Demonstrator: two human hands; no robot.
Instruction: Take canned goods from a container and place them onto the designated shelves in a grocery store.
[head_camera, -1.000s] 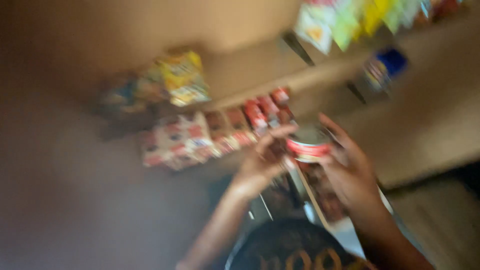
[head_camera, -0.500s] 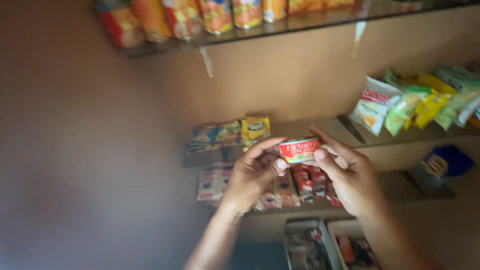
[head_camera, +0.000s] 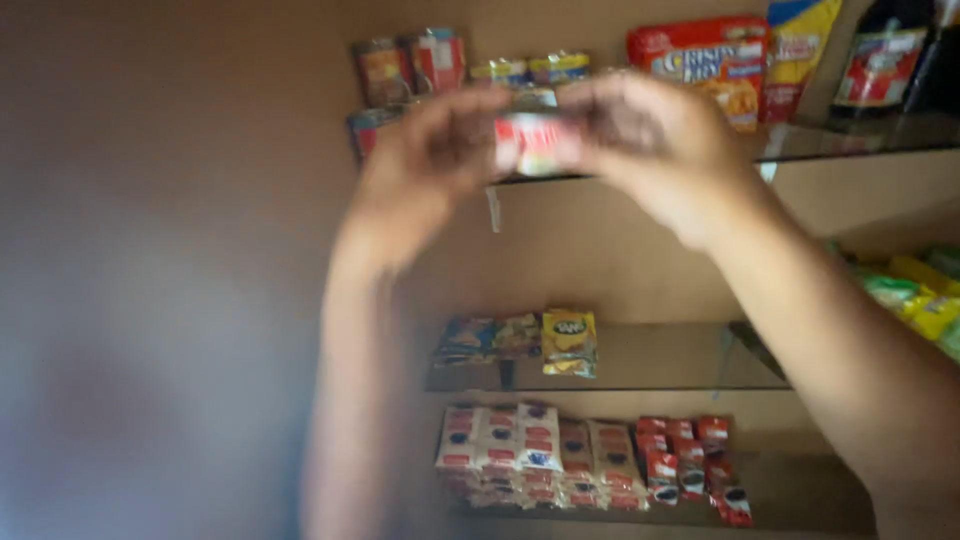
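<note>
Left wall: a bare brown wall (head_camera: 150, 280) fills the left third of the view, blurred; nothing stands in front of it, so the open room lies on this side.
Left hand: the left hand (head_camera: 430, 165) is raised near the top shelf, fingers (head_camera: 470, 125) curled and pinching the left end of a small red can; motion blur hides the exact fingertip contact.
Held thing: the small red can (head_camera: 535, 143), with a white and yellow label, is held between both hands, in front of the front edge of the top glass shelf (head_camera: 860, 138).
Right hand: the right hand (head_camera: 660, 150) grips the can's right end, fingers (head_camera: 600, 105) bent over its top; blurred as well.
Top shelf: small red and yellow packets (head_camera: 420, 65) sit just behind the hands; a red biscuit box (head_camera: 700, 60), a yellow bag (head_camera: 800, 50) and dark bottles (head_camera: 890, 60) stand to the right, close to the shelf's edge.
Middle shelf: a yellow sachet (head_camera: 568, 342) and darker packets (head_camera: 485, 340) lie at its left end; the rest of the glass to the right is free up to the green and yellow bags (head_camera: 915, 300).
Bottom shelf: rows of white and red sachets (head_camera: 590, 460) run along the front edge.
</note>
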